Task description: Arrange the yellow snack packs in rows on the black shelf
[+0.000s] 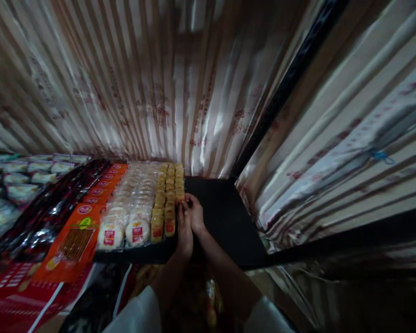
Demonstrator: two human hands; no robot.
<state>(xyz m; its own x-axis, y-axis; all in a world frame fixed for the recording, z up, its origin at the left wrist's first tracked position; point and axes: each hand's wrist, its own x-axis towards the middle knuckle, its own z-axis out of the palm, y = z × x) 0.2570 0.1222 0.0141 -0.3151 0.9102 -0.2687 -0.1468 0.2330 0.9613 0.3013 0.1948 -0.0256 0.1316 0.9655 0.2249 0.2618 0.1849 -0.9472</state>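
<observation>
My left hand [185, 231] and my right hand [195, 213] are close together at the right edge of the rows of small yellow wrapped snacks [169, 185]. At their fingertips is a yellow snack packet [180, 195], part of the outermost row. The fingers of both hands are drawn in around it and partly cover it. Directly left of the yellow rows stand rows of round white wrapped cakes [137, 230] with red labels.
A black shelf [225, 222] carries the goods. Orange snack bags [76, 233], dark shiny packets [38, 222] and white packets [21, 192] fill its left side. Striped plastic sheeting [152, 83] hangs behind and right, beside a slanting black post [280, 97].
</observation>
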